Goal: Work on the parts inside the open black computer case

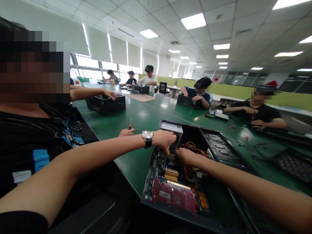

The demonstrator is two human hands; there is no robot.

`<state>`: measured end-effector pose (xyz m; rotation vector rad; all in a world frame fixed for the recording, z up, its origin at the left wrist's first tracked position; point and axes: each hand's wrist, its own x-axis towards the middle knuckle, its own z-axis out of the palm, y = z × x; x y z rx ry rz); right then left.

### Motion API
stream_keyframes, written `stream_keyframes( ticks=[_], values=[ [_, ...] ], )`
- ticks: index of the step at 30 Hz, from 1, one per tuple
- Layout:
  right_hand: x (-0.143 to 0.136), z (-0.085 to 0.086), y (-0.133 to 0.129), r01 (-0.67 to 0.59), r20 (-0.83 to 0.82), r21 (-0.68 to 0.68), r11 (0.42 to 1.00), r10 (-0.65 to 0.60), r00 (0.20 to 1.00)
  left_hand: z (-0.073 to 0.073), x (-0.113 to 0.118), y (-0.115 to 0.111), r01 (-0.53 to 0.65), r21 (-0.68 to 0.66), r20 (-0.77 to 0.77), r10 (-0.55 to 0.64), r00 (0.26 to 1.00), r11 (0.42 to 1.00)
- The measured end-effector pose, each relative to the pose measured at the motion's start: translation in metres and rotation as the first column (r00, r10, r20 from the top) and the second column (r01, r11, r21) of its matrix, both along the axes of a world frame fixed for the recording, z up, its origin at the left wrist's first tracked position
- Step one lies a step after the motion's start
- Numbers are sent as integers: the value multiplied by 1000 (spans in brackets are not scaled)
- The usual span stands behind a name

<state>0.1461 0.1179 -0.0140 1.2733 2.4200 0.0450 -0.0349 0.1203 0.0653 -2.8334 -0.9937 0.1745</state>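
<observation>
Head view: long green table (136, 162) under ceiling panels; left hand (165, 140) and right hand (184, 155) curled on cooler inside open PC case (219, 143), frame center.

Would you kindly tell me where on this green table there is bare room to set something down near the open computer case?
Bare green table lies between the open computer case and the neighbour's black case, past the screwdriver. Inside the case it is crowded: left hand and right hand meet among wires. The far right side holds scattered parts.
</observation>
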Motion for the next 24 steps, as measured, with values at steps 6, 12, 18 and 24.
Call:
stream_keyframes(
  ticks=[6,12,18,24],
  values=[
    [41,46,-5,-49,155,164,985,23,988,-15,28,15,8,-62,-68,-12,998,998],
    [43,73,-27,-44,43,297,954,32,999,-32,64,17,79,-56,-125,-85,988,995],
    [74,98,-66,91,-261,468,879,40,964,-32,96,12,267,119,-22,-267,964,956],
    [133,101,-103,410,-709,533,740,128,693,-43,133,5,573,156,-56,-572,818,804]
  ],
)
